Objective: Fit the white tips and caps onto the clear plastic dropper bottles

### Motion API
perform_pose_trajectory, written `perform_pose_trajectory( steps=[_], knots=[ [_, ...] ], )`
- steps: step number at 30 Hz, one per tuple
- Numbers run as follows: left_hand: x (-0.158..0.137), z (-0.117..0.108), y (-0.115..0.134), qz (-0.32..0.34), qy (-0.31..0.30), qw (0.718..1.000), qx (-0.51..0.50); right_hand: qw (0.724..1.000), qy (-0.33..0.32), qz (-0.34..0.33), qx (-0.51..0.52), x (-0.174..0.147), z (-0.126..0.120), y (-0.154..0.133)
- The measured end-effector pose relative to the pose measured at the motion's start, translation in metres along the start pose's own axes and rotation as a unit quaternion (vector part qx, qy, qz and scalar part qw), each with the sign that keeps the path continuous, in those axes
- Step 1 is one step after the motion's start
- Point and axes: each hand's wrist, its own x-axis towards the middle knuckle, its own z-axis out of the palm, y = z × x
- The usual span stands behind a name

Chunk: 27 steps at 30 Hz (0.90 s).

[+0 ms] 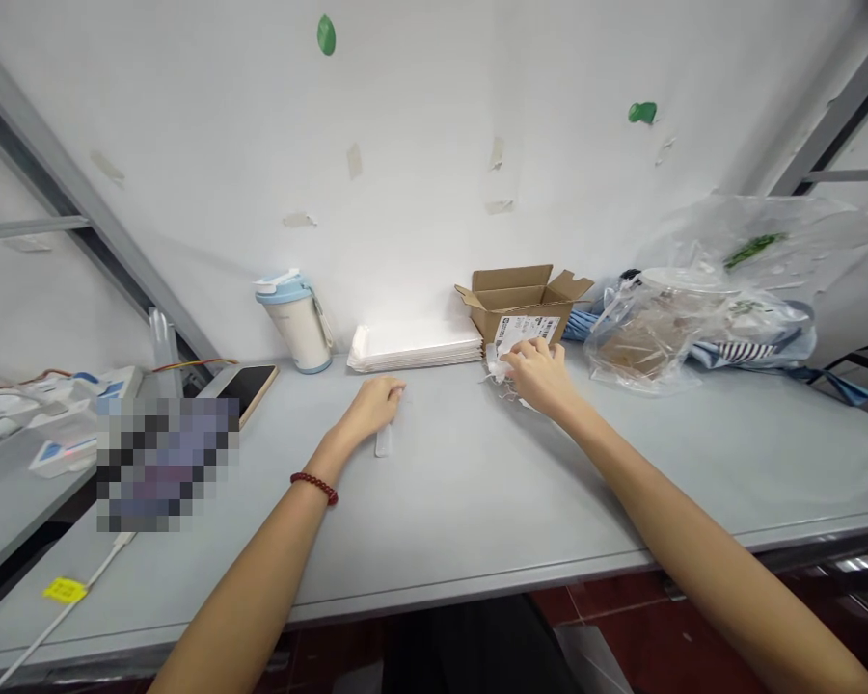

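My left hand [374, 405] is closed low over the grey table, its fingers bent together. A narrow translucent plastic strip [383, 443] sticks out beneath it toward me. The strip's upper end is hidden by the fingers. In front of a small open cardboard box [517, 301], my right hand [539, 374] has its fingers curled down on crumpled white scraps [498, 364] that look like thin plastic or paper. Some thin, stringy bits lie on the table under that hand. Just left of the box is a stack of flat white packets [420, 345].
A cream tumbler with a blue lid [300, 323] stands at the back left. Left of it lie a phone [250, 390], a blurred-out patch and a white cable [79, 598]. Clear plastic bags [643, 337] and blue fabric [759, 352] fill the back right. A white wall closes off the back.
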Motion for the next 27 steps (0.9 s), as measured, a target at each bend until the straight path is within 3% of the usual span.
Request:
perform_pose_trajectory(
  steps=[9, 16, 22, 27],
  knots=[
    [0.003, -0.007, -0.012, -0.034, 0.032, 0.998, 0.029, 0.998, -0.019, -0.061, -0.008, -0.004, 0.003, -0.006],
    [-0.002, -0.027, -0.006, -0.113, 0.010, 0.984, -0.138, 0.997, -0.017, -0.080, 0.015, -0.006, -0.002, -0.014],
    [-0.007, -0.039, -0.010, -0.068, -0.084, 0.994, 0.032, 0.983, 0.010, -0.159, 0.086, -0.019, -0.014, -0.051],
    [-0.009, -0.038, -0.016, -0.068, -0.113, 0.990, 0.058, 0.949, -0.012, -0.239, 0.204, -0.031, -0.018, -0.082]
  ],
)
